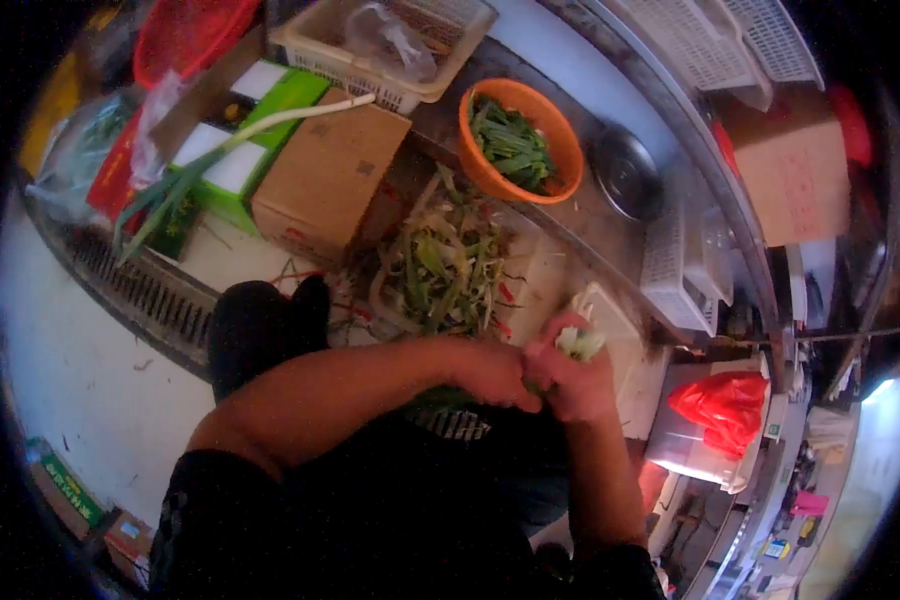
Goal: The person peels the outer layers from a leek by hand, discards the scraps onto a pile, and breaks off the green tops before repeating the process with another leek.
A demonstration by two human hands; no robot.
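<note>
One stalk is in play right now: you've got the pale stalk [580,342] up in front of your chest, near the middle of the scene, white-green end poking out above your fingers. Your right hand [574,380] has its grip closed around it, and your left hand [494,375] is pressed up against it from the left, fingers curled onto the lower part, so both grips are wrapped on the same piece. How much of the stalk's outer skin is off, I can't tell, your fingers cover most of it

Plenty looks done, by my read. Far ahead, the orange bowl [571,150] holds a decent bed of clean greens [511,146], though it's nowhere near full. Between that bowl and your hands lies a broad pile of trimmings [444,266], limp leaves and strips spread over the surface, and that heap says a good number of stalks have been through your hands

What's left? Off to the far left, one long leek [270,124] lies untouched across the cardboard box [330,178] and the green box [292,94]. I'd call that the visible remainder, plus the piece you're holding. The metal bowl [625,176], just right of the orange one, shows nothing in it that I can make out
</note>
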